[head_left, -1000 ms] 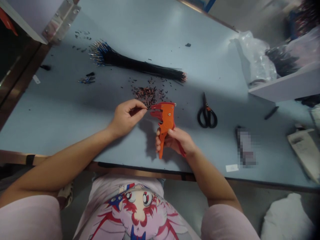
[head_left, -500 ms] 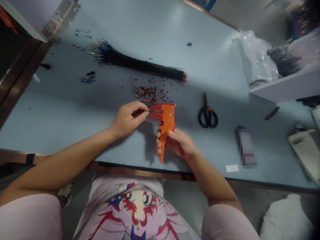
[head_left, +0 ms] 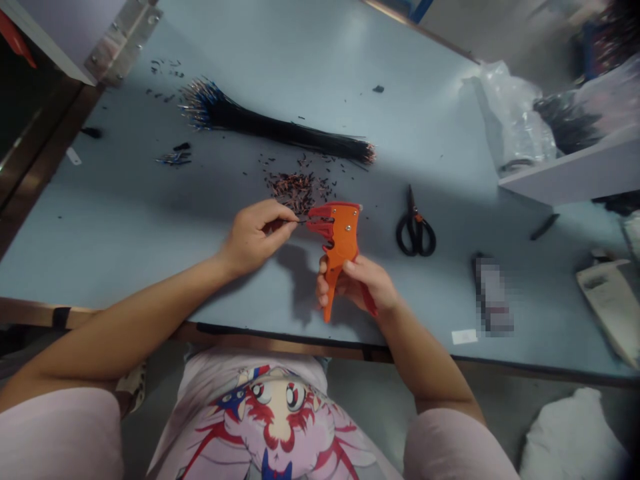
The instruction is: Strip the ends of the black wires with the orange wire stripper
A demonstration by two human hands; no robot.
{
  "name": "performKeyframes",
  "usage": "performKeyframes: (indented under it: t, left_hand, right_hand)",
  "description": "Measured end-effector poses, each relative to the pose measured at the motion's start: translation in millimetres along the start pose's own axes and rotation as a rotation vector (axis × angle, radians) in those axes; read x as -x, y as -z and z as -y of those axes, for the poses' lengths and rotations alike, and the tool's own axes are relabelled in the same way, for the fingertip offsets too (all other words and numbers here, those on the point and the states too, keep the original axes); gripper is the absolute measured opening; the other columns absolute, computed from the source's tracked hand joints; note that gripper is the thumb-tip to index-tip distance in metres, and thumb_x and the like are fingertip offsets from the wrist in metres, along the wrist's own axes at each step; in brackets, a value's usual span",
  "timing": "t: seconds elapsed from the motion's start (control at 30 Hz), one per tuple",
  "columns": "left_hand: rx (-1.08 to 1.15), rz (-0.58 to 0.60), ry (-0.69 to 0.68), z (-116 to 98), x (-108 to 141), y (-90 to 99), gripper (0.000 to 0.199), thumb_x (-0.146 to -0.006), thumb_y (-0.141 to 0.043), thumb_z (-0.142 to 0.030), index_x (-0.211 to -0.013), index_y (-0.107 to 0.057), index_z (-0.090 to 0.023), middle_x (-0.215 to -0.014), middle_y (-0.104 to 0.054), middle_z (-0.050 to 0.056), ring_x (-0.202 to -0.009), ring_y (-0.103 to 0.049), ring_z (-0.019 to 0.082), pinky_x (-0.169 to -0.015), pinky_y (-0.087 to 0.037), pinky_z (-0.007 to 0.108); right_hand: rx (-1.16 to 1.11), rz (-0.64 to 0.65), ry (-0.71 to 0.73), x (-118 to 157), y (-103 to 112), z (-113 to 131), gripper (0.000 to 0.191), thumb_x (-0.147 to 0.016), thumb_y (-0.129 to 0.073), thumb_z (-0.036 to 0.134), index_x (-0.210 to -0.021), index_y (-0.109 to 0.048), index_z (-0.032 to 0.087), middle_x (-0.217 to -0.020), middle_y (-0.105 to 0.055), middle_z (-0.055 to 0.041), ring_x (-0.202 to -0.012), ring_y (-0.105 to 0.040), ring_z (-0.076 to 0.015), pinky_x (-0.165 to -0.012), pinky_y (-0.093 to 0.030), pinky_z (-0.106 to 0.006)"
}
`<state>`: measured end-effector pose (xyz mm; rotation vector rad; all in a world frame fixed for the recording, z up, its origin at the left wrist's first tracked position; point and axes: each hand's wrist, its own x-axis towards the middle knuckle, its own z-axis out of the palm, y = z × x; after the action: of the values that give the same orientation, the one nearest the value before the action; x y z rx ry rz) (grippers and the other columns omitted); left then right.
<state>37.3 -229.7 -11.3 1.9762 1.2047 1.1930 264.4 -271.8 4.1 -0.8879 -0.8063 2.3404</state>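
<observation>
My right hand (head_left: 357, 287) is wrapped round the handles of an orange and red wire stripper (head_left: 345, 230), whose red jaws point left. Between thumb and fingertips, my left hand (head_left: 263, 233) pinches a thin black wire (head_left: 301, 221) just left of those jaws. The wire's end reaches toward the jaw opening; whether it touches is too small to tell. Beyond the hands lies a pile of black and copper-coloured scraps (head_left: 293, 190). Behind that pile is a long bundle of black wires (head_left: 285, 130), with blue and metal tips at its left end and copper ends at its right.
Black-handled scissors (head_left: 416, 233) lie right of the stripper. Farther right are a blurred-out object (head_left: 493, 293), a white label (head_left: 465, 337) and a divider panel (head_left: 570, 167) beside plastic bags (head_left: 520, 120). A few blue-tipped pieces (head_left: 174, 157) lie at left on the blue table (head_left: 125, 247).
My right hand has shifted the wire stripper slightly to the right, away from my left hand. Its jaws now look more parted, and more of the wire shows. My left hand has barely moved.
</observation>
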Motion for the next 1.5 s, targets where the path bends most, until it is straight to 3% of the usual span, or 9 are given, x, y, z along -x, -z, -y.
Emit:
performKeyframes:
  t: [0.23,0.53,0.73,1.3,1.5]
  left_hand:
    - [-0.010,0.003,-0.037,0.7,0.3,0.3,0.007,-0.083,-0.059,-0.019,-0.083,-0.066,-0.017,-0.071,-0.061,-0.001,-0.063,-0.051,0.009,-0.061,-0.039,0.023]
    - [-0.016,-0.040,-0.080,-0.4,0.5,0.5,0.007,-0.083,-0.059,-0.018,-0.083,-0.065,-0.017,-0.070,-0.061,-0.001,-0.061,-0.050,0.009,-0.060,-0.039,0.022]
    - [-0.032,0.003,-0.086,0.5,0.4,0.5,0.006,-0.083,-0.058,-0.017,-0.081,-0.065,-0.017,-0.066,-0.057,-0.002,-0.060,-0.049,0.009,-0.059,-0.039,0.022]
    - [-0.066,0.025,-0.035,-1.8,1.2,0.0,0.010,-0.083,-0.056,-0.022,-0.078,-0.065,-0.018,-0.063,-0.056,-0.001,-0.057,-0.048,0.010,-0.058,-0.038,0.023]
    - [-0.127,0.011,-0.038,-4.7,4.5,-1.0,0.010,-0.081,-0.056,-0.020,-0.077,-0.065,-0.018,-0.067,-0.063,-0.001,-0.059,-0.052,0.010,-0.059,-0.039,0.022]
  right_hand:
    - [-0.036,0.018,0.023,-0.4,-0.1,-0.1,0.039,-0.078,-0.067,0.041,-0.101,-0.058,0.011,-0.084,-0.066,-0.0093,-0.073,-0.069,-0.0248,-0.068,-0.056,-0.045]
    - [-0.043,0.035,-0.014,-2.2,0.7,-3.0,0.038,-0.076,-0.069,0.036,-0.102,-0.057,0.010,-0.084,-0.067,-0.0103,-0.072,-0.069,-0.0249,-0.066,-0.056,-0.044]
    - [-0.035,0.056,-0.037,0.6,-3.1,-4.1,0.036,-0.080,-0.066,0.037,-0.101,-0.057,0.009,-0.082,-0.066,-0.0097,-0.072,-0.069,-0.0243,-0.068,-0.056,-0.044]
    - [0.064,-0.064,-0.026,0.7,-9.6,-6.4,0.032,-0.083,-0.063,0.042,-0.091,-0.056,0.012,-0.068,-0.063,-0.0039,-0.055,-0.063,-0.0169,-0.053,-0.055,-0.033]
    - [0.063,-0.066,0.023,-1.2,-14.2,-14.8,0.031,-0.086,-0.060,0.043,-0.084,-0.055,0.013,-0.062,-0.058,-0.0012,-0.049,-0.058,-0.0146,-0.047,-0.052,-0.031]
